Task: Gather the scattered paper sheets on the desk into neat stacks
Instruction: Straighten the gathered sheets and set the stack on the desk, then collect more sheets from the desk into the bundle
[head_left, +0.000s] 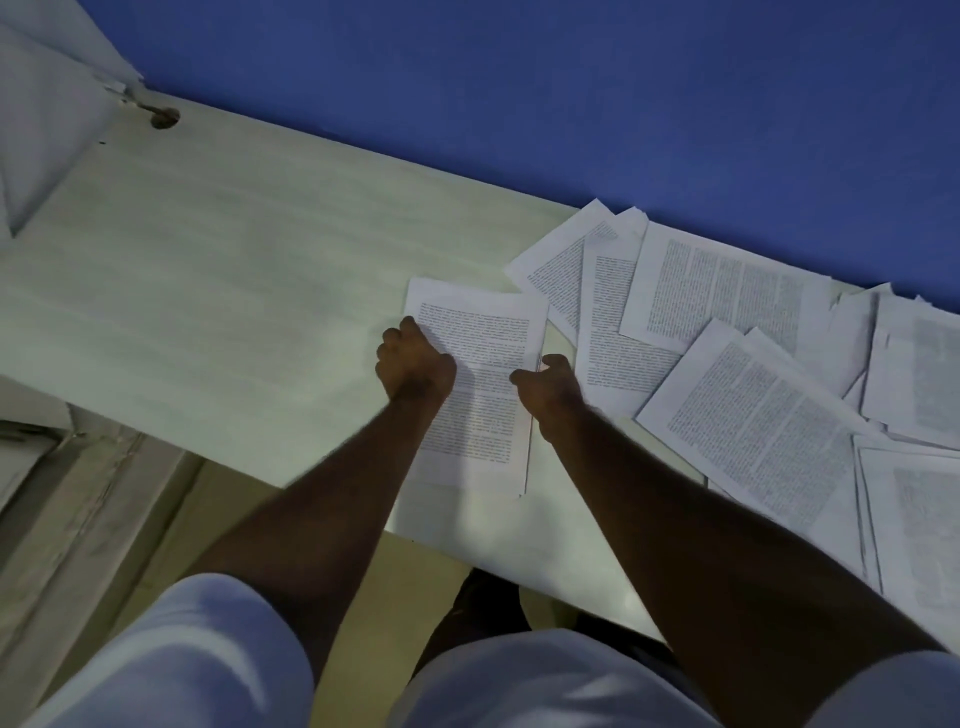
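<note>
Blue wall (571, 93) backs a pale tabletop (234, 270); a printed stack (483, 395) lies there, left hand (413, 361) and right hand (550, 387) curled clamping its side edges.

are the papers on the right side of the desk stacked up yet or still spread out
Spread out. The white printed paper sheets lie fanned at different angles, overlapping along the blue wall.

Matt white paper sheets (748, 415) (printed with dense black text) lie on a smooth, pale wood-grain desk (208, 291).
</note>
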